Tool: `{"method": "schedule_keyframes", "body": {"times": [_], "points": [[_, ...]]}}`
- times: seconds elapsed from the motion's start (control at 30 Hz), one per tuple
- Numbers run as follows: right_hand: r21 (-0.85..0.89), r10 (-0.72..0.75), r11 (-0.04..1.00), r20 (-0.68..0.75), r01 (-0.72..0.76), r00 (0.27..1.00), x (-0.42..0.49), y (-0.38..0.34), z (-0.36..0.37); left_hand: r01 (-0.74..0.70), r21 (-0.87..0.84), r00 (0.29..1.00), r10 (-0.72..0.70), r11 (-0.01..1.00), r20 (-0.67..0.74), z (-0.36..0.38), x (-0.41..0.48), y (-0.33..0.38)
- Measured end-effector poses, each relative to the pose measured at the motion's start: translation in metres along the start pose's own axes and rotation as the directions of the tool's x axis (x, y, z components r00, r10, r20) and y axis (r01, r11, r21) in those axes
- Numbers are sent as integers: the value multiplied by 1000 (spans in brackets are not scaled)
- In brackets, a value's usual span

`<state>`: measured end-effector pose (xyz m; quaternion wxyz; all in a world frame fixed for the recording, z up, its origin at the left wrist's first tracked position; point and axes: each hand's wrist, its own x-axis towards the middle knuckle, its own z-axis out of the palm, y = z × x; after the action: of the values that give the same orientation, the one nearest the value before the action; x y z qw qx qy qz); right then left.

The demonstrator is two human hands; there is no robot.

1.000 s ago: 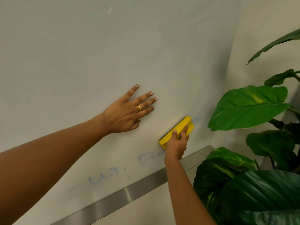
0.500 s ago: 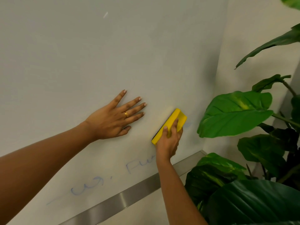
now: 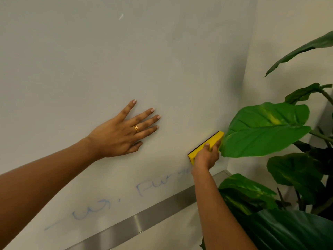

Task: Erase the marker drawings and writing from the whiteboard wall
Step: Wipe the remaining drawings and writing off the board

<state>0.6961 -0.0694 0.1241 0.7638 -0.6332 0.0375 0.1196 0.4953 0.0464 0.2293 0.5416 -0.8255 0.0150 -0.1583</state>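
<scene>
Clenched around a yellow eraser (image 3: 205,147), the right hand (image 3: 206,156) presses the block's dark underside against the whiteboard wall (image 3: 162,60), fingers wrapped over its top and the block tilted so its far end rises toward the right. Nearest the camera, both bare forearms reach in from the lower edge, the left one crossing from the lower left. Just below the board runs a brushed metal ledge (image 3: 144,222), slanting up to the right and ending near the corner. Above that ledge sits faint blue marker writing (image 3: 153,184), with a looser scribble (image 3: 93,208) and a trailing line further left; the right wrist covers the writing's right end, and the eraser rests just above it. Higher on the board, the left hand (image 3: 122,134) lies flat and open with fingers spread, palm against the surface and holding nothing, a gold ring (image 3: 137,129) on one finger. It is well apart from the eraser. To the right, a large-leaved green plant (image 3: 264,130) fills the corner, one broad leaf touching or overlapping the eraser's far end. Beyond it stands a plain side wall (image 3: 279,33).
</scene>
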Motion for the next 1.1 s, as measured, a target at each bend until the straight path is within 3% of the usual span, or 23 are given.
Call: {"method": "schedule_keyframes", "body": {"times": [0.13,0.4,0.5,0.73,0.93,1.1], "points": [[-83,-10,996,14,11,1000,-8,-9,3,7,-9,1000,-7,1000,1,1,0,1],[-136,-354,922,79,362,932,-21,-43,23,21,-13,1000,-21,1000,-17,1,1,3],[-139,-405,900,77,412,911,-12,-55,24,25,-14,999,-26,1000,-22,1,2,4],[-111,-339,934,18,339,941,17,-72,19,21,-1,999,-21,1000,-27,3,2,4],[30,-239,971,-3,239,971,16,-58,12,24,1,999,-24,1000,-34,4,1,4],[-52,-230,971,41,232,972,-5,-32,9,28,-6,999,-28,1000,-44,4,2,5]]}}
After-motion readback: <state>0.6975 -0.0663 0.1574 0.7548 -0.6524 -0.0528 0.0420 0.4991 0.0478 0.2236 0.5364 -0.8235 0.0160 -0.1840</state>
